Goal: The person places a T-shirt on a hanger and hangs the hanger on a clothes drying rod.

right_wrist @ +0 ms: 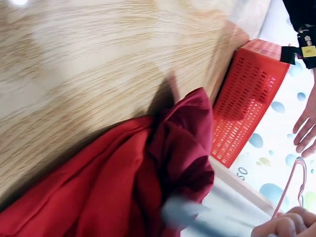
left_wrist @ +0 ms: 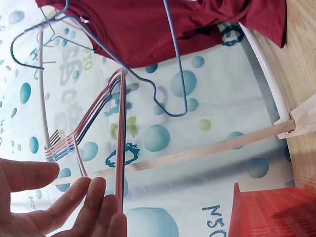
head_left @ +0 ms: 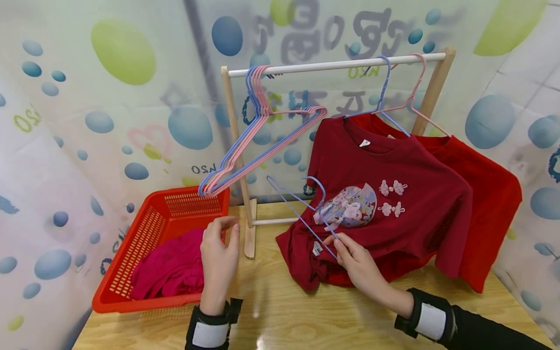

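My right hand [head_left: 360, 267] pinches one end of a blue clothes hanger [left_wrist: 175, 47] in front of a dark red T-shirt [head_left: 402, 170]. The hanger's hook points up and its free end reaches left. That T-shirt hangs from another blue hanger on the rack, with a brighter red garment [head_left: 498, 199] on a pink hanger behind it. Beside the basket's right side my left hand [head_left: 220, 257] is raised, fingers loosely bent and holding nothing. In the left wrist view, its fingers [left_wrist: 94, 192] appear in front of the hanging empty hangers, apparently apart from them.
A clothes rack with a white rail [head_left: 315, 67] and wooden posts stands on the wooden table [head_left: 280, 311]. Several blue and pink hangers [head_left: 238, 158] hang at its left end. An orange-red basket [head_left: 150, 304] at left holds a magenta cloth [head_left: 175, 267]. A patterned curtain backs everything.
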`<state>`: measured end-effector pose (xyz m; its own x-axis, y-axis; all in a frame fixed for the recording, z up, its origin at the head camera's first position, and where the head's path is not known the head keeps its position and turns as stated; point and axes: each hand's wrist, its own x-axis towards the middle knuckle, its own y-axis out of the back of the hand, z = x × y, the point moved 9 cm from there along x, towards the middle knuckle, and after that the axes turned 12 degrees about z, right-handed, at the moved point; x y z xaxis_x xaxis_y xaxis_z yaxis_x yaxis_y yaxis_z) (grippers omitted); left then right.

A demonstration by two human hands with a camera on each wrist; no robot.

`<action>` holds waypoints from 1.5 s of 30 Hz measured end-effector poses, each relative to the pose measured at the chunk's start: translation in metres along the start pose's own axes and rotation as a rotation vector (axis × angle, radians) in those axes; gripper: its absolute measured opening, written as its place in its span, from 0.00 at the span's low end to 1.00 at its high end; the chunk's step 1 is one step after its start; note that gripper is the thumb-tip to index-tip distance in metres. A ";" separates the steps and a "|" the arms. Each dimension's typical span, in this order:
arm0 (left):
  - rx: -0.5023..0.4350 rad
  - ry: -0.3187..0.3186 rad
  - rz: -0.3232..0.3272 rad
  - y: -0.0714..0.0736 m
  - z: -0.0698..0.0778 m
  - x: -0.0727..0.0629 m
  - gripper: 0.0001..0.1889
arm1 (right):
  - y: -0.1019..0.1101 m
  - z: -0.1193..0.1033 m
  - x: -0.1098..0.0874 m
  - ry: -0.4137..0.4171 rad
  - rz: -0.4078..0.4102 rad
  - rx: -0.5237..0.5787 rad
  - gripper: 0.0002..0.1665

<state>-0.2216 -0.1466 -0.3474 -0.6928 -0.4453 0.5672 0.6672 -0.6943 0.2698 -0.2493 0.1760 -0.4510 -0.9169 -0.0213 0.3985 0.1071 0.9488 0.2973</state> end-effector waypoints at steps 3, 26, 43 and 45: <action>0.002 -0.011 0.019 0.006 0.002 0.002 0.09 | 0.005 0.020 0.001 -0.016 0.010 -0.044 0.13; -0.019 -0.094 0.101 0.054 0.028 0.003 0.10 | 0.027 -0.056 -0.017 -0.097 0.090 -0.149 0.10; 0.162 -0.524 0.075 0.116 0.067 0.071 0.15 | 0.060 -0.059 -0.026 -0.093 0.203 -0.111 0.08; 0.210 -0.532 0.005 0.104 0.055 0.084 0.14 | 0.063 -0.059 -0.026 -0.096 0.218 -0.113 0.08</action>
<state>-0.1953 -0.2254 -0.2283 -0.4927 -0.0650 0.8678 0.7477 -0.5419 0.3839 -0.1960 0.2180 -0.3916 -0.8993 0.2150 0.3809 0.3435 0.8862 0.3109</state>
